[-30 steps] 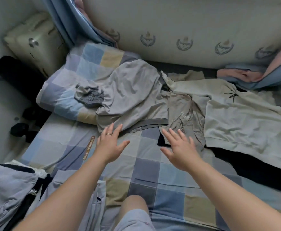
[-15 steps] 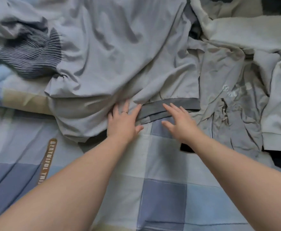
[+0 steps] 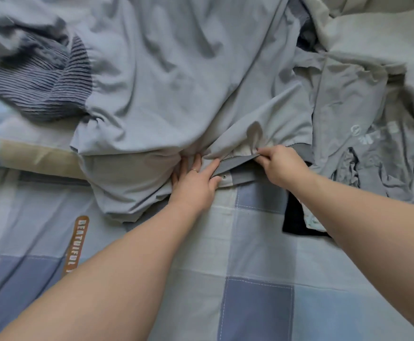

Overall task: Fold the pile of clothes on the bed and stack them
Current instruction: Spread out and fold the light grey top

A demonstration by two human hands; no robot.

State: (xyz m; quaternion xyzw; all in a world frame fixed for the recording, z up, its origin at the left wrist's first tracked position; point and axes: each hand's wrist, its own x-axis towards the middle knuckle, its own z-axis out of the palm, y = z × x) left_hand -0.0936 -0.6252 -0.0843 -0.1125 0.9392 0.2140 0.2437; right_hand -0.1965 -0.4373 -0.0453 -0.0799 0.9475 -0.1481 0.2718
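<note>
A crumpled grey polo shirt with a darker grey collar lies across the checked bed. My left hand pinches the collar end by a small button between thumb and index finger, the other fingers lying on the shirt cloth. My right hand grips the collar's upper edge with curled fingers and lifts it slightly. More grey clothes lie bunched to the right, one with a pale printed logo.
A striped dark grey piece lies at the upper left on a checked pillow. A black garment peeks out under my right forearm. The checked sheet with an orange label spreads in front.
Both hands went from flat beside the collar to taking hold of it. The right hand curled round the collar edge and the left pinched its end. The view moved closer.
</note>
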